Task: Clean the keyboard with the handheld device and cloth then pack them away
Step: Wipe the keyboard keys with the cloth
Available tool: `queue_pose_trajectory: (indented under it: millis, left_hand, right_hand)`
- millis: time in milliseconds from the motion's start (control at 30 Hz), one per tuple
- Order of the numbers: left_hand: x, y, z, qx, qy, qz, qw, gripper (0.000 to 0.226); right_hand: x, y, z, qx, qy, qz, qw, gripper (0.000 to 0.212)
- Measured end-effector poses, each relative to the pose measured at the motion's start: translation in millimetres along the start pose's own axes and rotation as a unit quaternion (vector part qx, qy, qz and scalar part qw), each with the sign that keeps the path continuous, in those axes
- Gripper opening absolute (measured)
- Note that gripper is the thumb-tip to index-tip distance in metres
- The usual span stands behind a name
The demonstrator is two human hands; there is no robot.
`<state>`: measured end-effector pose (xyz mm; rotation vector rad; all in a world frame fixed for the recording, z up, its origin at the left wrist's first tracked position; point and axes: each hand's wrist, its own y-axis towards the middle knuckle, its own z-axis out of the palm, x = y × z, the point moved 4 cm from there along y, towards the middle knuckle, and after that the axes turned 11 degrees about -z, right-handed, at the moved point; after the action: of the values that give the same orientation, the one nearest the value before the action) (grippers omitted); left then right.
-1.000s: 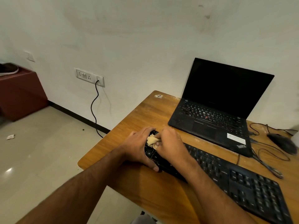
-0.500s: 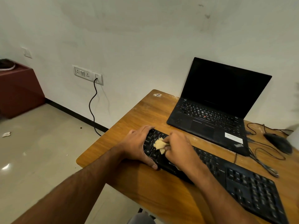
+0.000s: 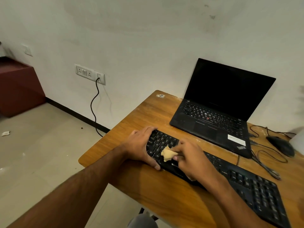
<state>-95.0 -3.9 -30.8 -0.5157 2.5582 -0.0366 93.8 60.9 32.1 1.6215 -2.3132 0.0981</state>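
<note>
- The keyboard [image 3: 213, 168] lies at a slant along the near edge of the wooden desk [image 3: 148, 116], just in front of the open laptop [image 3: 218, 111].
- The left hand [image 3: 139, 146] grips the keyboard's left end, fingers curled over the far corner and thumb on the near edge, which appears to hold it steady.
- The right hand [image 3: 192, 158] pinches a small wad of tan cloth [image 3: 167, 155] at its fingertips and presses it onto the keys at the left part of the board.
- Judged from this, the task is at the cloth-wiping step, and only the left section is under the cloth; the middle keys and the number pad at the right likely remain to be wiped.
- No handheld device can be made out, so I cannot tell whether that part is done.
- Packing away is not yet done: the cloth is in use, and no bag or box for it is in view.
- A mouse [image 3: 281, 144] and loose cables [image 3: 266, 162] lie to the right of the laptop.
</note>
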Motion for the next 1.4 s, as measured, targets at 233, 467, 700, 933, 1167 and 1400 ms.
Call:
queue_pose_trajectory:
  millis: [233, 467, 700, 933, 1167, 1400]
  left_hand:
    - [-2, -1, -1, -0.019, 0.009, 0.024, 0.999, 0.150]
    - [2, 1, 1, -0.005, -0.010, 0.004, 1.000, 0.152]
    - [-3, 1, -1, -0.029, -0.001, 0.022, 0.999, 0.139]
    - [3, 2, 1, -0.017, -0.016, 0.014, 1.000, 0.144]
    - [1, 4, -2, 0.033, -0.004, 0.003, 0.999, 0.159]
    - [-50, 16, -6, 0.137, 0.222, 0.039, 0.965, 0.157]
  right_hand:
    - [37, 23, 13, -0.010, 0.006, -0.070, 0.998, 0.035]
    - [-1, -27, -2, 0.030, 0.011, -0.015, 0.999, 0.038]
    - [33, -8, 14, -0.042, 0.011, -0.065, 0.997, 0.035]
    - [26, -12, 7, -0.021, 0.002, -0.041, 0.999, 0.032]
    - [-14, -45, -7, -0.008, -0.002, 0.034, 0.999, 0.039]
    - [3, -16, -4, -0.050, 0.002, 0.014, 0.999, 0.033]
